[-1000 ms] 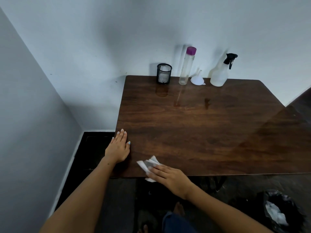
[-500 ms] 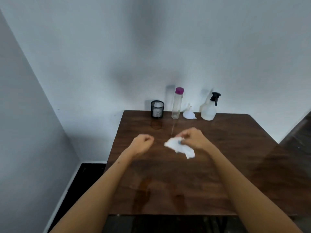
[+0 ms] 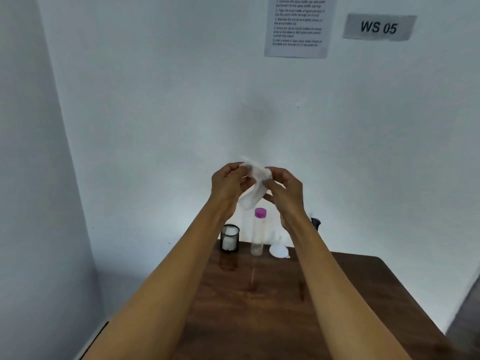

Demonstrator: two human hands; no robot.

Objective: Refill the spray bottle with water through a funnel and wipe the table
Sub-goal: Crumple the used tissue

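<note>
Black mesh cup point(image 3: 229, 239) at the bench point(image 3: 337, 307) rear left; left hand point(image 3: 228, 187) and right hand point(image 3: 284, 189), raised above the bench, each pinch the white tissue point(image 3: 253, 196); clear bottle point(image 3: 258, 231), white funnel point(image 3: 278, 249) beside; spray bottle point(image 3: 315, 223) mostly hidden

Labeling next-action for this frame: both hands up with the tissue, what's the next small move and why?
Probably bunch the tissue into one hand and bring it down. Left hand and right hand both pinch it in the air above the table, so it wipes nothing there. Whether the table needs more wiping, I can't tell.
</note>
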